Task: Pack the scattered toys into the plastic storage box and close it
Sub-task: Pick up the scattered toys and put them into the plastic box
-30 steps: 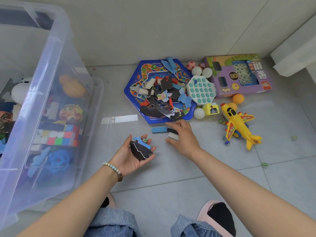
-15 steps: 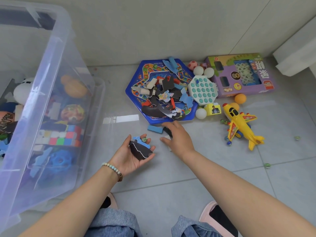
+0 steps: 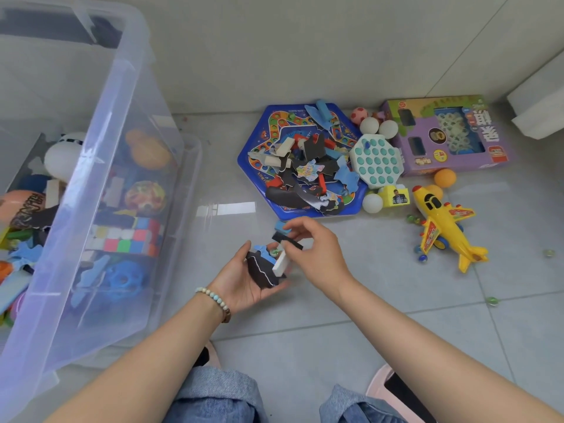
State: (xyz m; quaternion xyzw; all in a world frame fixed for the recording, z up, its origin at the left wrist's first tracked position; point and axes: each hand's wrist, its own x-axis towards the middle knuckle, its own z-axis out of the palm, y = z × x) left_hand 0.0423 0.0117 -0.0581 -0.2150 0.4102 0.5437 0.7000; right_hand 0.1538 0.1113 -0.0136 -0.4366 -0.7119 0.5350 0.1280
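1. Plastic storage box (image 3: 91, 178): clear, far left on the floor, lid off, its near wall filling that side of the view. Inside are a white ball, an orange toy, a colour-cube puzzle (image 3: 122, 239) against the wall and blue foam shapes.
2. Left hand (image 3: 241, 282): palm up just right of the box, beaded bracelet (image 3: 213, 298) at the wrist. Its grip is cupped round dark puzzle pieces (image 3: 262, 268), with a blue piece and a small marble on top.
3. Right hand (image 3: 317, 248): directly above and beside the left palm. Its grip is narrow, the fingertips pinching a white block (image 3: 280, 261), a black strip (image 3: 287, 241) and a blue block (image 3: 282, 225). The white block's lower end meets the pieces in the left palm.
4. Hexagonal game board (image 3: 259, 169): blue, flat on the floor beyond the hands, heaped with loose puzzle pieces and blocks.
5. Octagonal pop toy (image 3: 377, 160): overlaps the board's right edge, with white balls (image 3: 369, 125) behind it.
6. Purple toy carton (image 3: 442, 138): against the wall, with an orange ball (image 3: 445, 178) in front.
7. Yellow toy aeroplane (image 3: 445, 230): on the floor to the right, with marbles (image 3: 492, 300) scattered round it.
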